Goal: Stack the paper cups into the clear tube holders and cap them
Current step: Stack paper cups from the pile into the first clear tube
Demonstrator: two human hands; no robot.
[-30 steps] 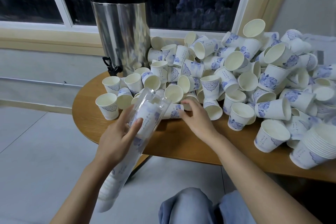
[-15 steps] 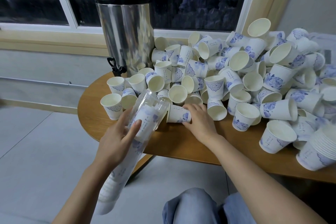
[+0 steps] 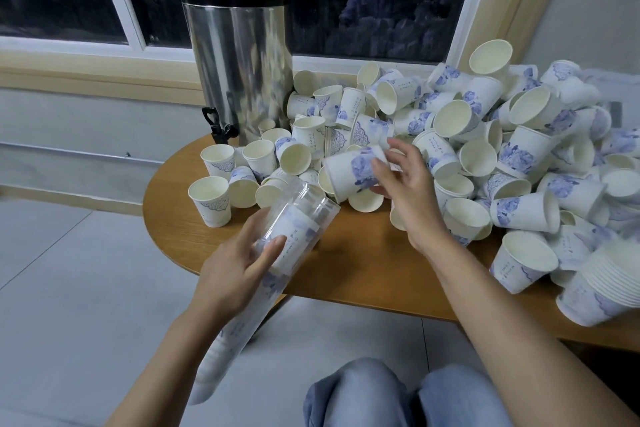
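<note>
My left hand (image 3: 232,262) grips a clear tube holder (image 3: 294,229) near its open top. The tube slants down past the table's edge and holds a long stack of white and blue paper cups. My right hand (image 3: 403,180) holds one paper cup (image 3: 349,172) by its base, lifted on its side just above and right of the tube's mouth, its open end facing down-left. A big heap of loose paper cups (image 3: 485,149) covers the right and back of the round wooden table (image 3: 363,267). No cap is in view.
A tall steel drinks urn (image 3: 239,59) with a black lid and tap stands at the table's back left. A nested stack of cups (image 3: 599,284) lies at the right front edge. Window behind, tiled floor to the left, my knees below.
My right hand picked a cup off the table and raised it toward the tube's mouth. My left hand and the tube stayed in much the same place.
</note>
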